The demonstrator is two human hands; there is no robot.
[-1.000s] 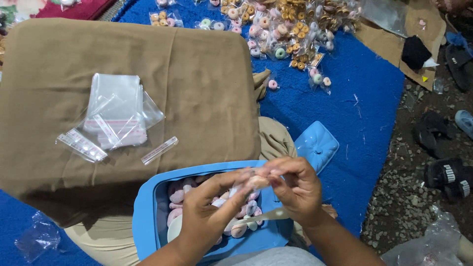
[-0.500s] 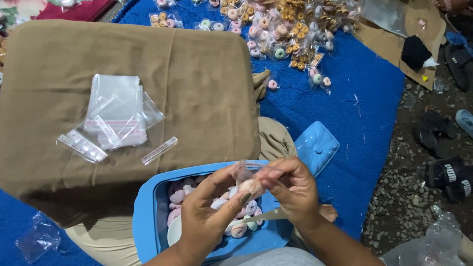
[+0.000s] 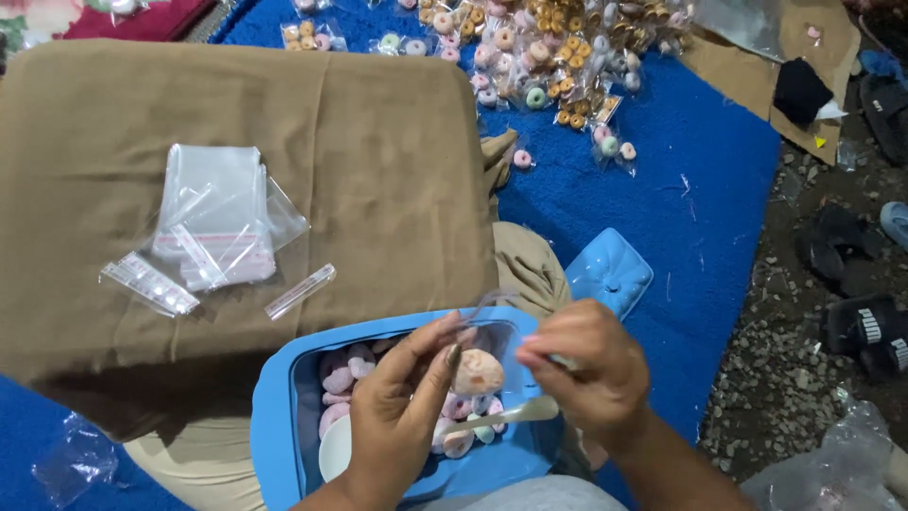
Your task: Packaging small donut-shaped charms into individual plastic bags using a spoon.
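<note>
My left hand (image 3: pixel 402 402) and my right hand (image 3: pixel 586 374) hold a small clear plastic bag (image 3: pixel 487 345) open between them, above a light blue box (image 3: pixel 274 416). One pinkish sugared ring sweet (image 3: pixel 478 372) sits inside the bag. My right hand also pinches a pale spoon (image 3: pixel 506 416) that points left over the box. The box holds several pink and pale sugared sweets (image 3: pixel 339 378) and a white cup (image 3: pixel 336 449).
A brown cloth-covered cushion (image 3: pixel 378 170) lies ahead with a stack of empty clear bags (image 3: pixel 213 222) and peeled strips (image 3: pixel 301 290). The box's blue lid (image 3: pixel 610 273) rests on the blue mat (image 3: pixel 700 189). Several bagged sweets (image 3: pixel 539 57) lie beyond. Dark sandals (image 3: pixel 865 326) sit right.
Both hands have dropped a little toward the box. The sweet now sits inside the clear bag, and the bag's mouth is spread wider between my fingers.
</note>
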